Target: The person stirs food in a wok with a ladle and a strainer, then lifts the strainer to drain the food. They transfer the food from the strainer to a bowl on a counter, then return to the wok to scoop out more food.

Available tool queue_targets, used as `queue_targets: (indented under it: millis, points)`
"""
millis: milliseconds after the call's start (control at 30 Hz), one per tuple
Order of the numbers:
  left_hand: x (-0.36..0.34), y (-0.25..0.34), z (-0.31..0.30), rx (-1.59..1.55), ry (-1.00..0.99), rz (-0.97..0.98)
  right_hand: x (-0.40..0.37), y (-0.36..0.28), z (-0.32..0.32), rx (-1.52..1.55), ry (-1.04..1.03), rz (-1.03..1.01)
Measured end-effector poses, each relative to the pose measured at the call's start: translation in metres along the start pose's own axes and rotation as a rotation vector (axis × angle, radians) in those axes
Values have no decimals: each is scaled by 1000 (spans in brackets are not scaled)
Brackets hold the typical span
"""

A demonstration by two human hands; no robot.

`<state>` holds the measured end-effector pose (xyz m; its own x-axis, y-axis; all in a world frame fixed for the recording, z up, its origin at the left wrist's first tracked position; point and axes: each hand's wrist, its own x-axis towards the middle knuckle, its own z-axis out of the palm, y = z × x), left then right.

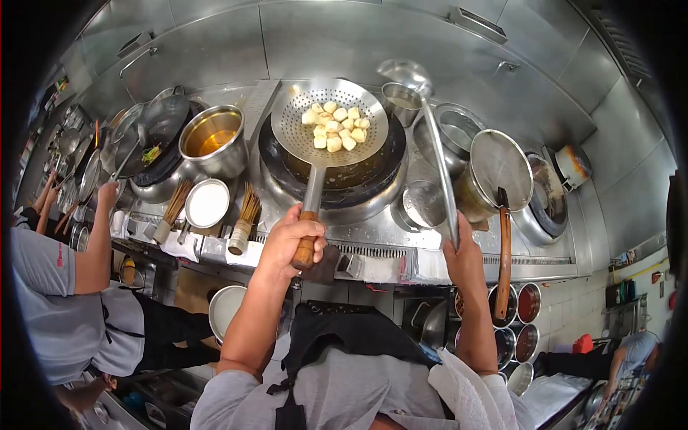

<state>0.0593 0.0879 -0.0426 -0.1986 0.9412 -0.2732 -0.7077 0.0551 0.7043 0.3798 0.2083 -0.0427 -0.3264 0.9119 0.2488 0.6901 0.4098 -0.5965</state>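
Observation:
My left hand (292,240) is closed round the wooden handle of a large perforated strainer (290,118). Pale, lightly browned cubes of food (334,129) lie in a heap in its bowl. The strainer is over a dark wok (344,188) on the burner, hiding most of it. My right hand (466,259) grips the long metal handle of a ladle (405,74). That ladle's bowl is up at the back, close to a small metal pot (401,100) by the wall.
A steel pot of amber liquid (213,141) and bamboo brushes (247,211) stand left. A fine-mesh strainer (502,168) rests on a pot at right. At far left a co-worker (79,287) holds a ladle over another wok (161,140). Several seasoning containers (529,302) sit lower right.

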Motion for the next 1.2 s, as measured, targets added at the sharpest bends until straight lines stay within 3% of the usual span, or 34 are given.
queue_targets:
  millis: [133,167,300,433,500,633,833,1000,1200]
  points:
    - [-1,6,-3,-21,30,-27,-4,17,0,41,-186,70]
    - [0,8,-1,-8,42,-19,-5,19,1,176,-203,126]
    - [0,44,23,62,49,106,1,-4,-3,683,-114,228]
    - [15,82,47,129,-137,283,20,-18,-11,1056,-32,40]
    - [26,90,51,82,-201,327,22,-26,-9,1160,-10,58]
    - [38,56,35,1,-195,241,7,-15,3,1120,13,106]
    - [39,31,10,15,20,-104,-11,0,-10,1033,-31,284]
    - [28,28,31,-124,-58,-68,-13,4,8,1135,-69,454]
    - [7,38,71,-178,-198,-63,7,-30,16,1533,-445,567]
